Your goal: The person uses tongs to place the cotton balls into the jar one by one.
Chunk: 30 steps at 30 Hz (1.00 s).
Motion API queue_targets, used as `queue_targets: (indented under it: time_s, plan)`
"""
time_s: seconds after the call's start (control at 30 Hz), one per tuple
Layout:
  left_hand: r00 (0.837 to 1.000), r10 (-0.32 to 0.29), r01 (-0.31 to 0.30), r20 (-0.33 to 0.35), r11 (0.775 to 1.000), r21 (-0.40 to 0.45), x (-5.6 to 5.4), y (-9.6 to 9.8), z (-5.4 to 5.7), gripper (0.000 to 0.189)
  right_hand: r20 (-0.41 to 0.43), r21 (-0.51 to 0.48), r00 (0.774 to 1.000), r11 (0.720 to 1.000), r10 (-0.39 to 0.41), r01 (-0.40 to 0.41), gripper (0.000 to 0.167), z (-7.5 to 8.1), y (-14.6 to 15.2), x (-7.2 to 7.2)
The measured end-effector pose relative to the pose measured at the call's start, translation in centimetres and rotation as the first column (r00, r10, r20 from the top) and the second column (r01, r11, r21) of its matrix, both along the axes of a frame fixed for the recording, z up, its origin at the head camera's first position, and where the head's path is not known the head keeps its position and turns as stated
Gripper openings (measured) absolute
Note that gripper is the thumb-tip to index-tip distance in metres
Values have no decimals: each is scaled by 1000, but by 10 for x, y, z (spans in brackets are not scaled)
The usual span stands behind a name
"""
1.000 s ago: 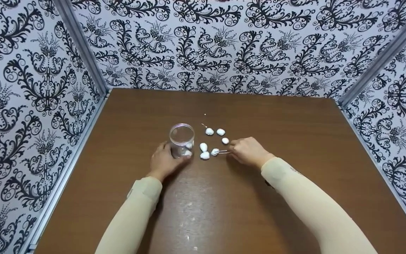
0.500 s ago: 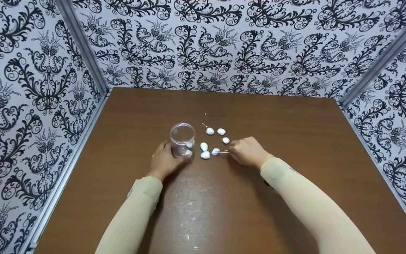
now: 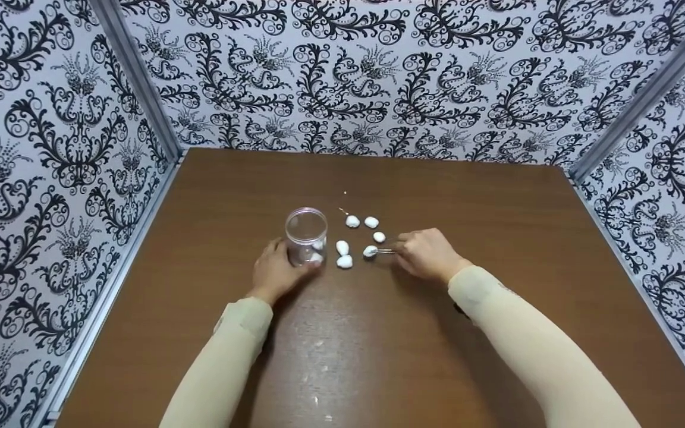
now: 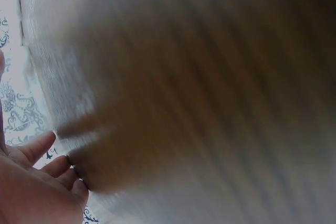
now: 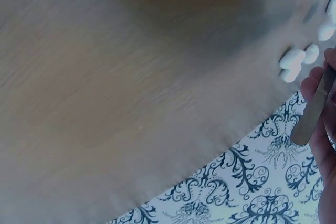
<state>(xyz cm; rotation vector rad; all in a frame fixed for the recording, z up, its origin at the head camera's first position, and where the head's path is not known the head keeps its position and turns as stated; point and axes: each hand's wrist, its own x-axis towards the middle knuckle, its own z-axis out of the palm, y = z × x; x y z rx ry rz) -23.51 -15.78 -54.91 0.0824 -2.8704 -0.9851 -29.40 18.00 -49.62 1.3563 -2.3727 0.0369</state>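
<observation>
In the head view my left hand (image 3: 275, 272) is curled round the lower side of a clear jar (image 3: 302, 252), which stands upright with its mouth uncovered. White cotton balls (image 3: 316, 257) show through its wall. My right hand (image 3: 429, 254) holds metal tweezers (image 3: 385, 251). A cotton ball (image 3: 370, 252) sits between their tips, and the dark shadow under it suggests it is just off the table. The right wrist view shows the tweezers' flat rounded end (image 5: 310, 119) by my palm. Only fingers and part of the palm of my left hand (image 4: 42, 182) show in the left wrist view.
Several loose cotton balls lie between jar and right hand: a touching pair (image 3: 343, 254) near the jar, others (image 3: 371, 222) farther back. A thin wisp (image 3: 343, 211) lies behind them. The brown table (image 3: 467, 196) meets patterned walls (image 3: 354, 77) at the back and sides.
My right hand has shifted slightly right and back, drawing the cotton ball in the tweezers away from the pair by the jar. The left hand and jar stay put.
</observation>
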Motion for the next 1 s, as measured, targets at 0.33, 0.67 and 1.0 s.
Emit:
queue_targets:
  time_s: [0.33,0.67,1.0]
  plan:
    - [999,-14,14,43,1000,1,3,-2,3,100,-32,-8,999,1000,9,-10,4,5,12,-1]
    - [999,-9,8,53,1000,7,2,-1,2,101,-18,-19,1000,1000,16,-17,4,8,13,0]
    - [999,-11,11,39,1000,4,1,0,3,100,-17,-19,1000,1000,10,-10,4,9,13,1]
